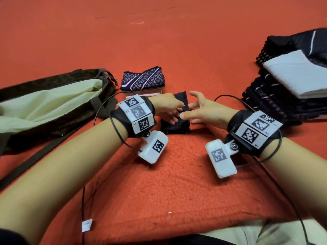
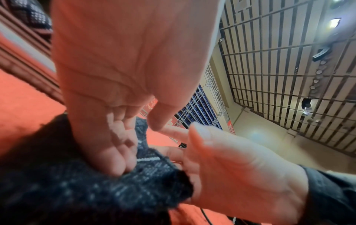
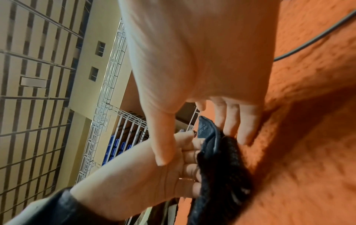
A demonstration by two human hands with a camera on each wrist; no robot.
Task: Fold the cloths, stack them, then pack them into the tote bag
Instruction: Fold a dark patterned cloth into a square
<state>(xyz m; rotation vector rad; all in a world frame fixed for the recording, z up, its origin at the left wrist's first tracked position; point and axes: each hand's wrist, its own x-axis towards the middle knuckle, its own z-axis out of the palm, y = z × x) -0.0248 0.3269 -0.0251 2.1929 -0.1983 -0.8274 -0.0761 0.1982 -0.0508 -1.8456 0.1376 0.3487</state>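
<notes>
I observe both hands meeting over a small dark patterned cloth (image 1: 177, 124) lying on the red carpet (image 1: 177, 41).

Left hand (image 1: 168, 105): its fingers (image 2: 115, 153) are bent down onto the cloth's upper layer, pressing and bunching it; the thumb stands apart from the fabric. From the left wrist view the fingertips sink into the weave, so I record this hand as gripping the cloth.

Right hand (image 1: 203, 110): its fingers (image 3: 240, 124) are straight and spread, lying flat along the far edge of the cloth and onto the carpet just beside it. The thumb points toward the left hand and touches it. I record this hand as open, steadying the cloth rather than clasping it.

The cloth is folded to a narrow rectangle, one end raised between the two sets of fingers.

Just beyond the left hand's fingers sits a folded stack (image 1: 143, 82), topped by a navy cloth with pale stripes. Well to the left of those fingers lies the tote bag (image 1: 53, 101), on its side, mouth open, pale lining showing. Well to the right of the right hand's fingers stands a pile of dark cloths (image 1: 276, 96) with a white folded piece on top.
</notes>
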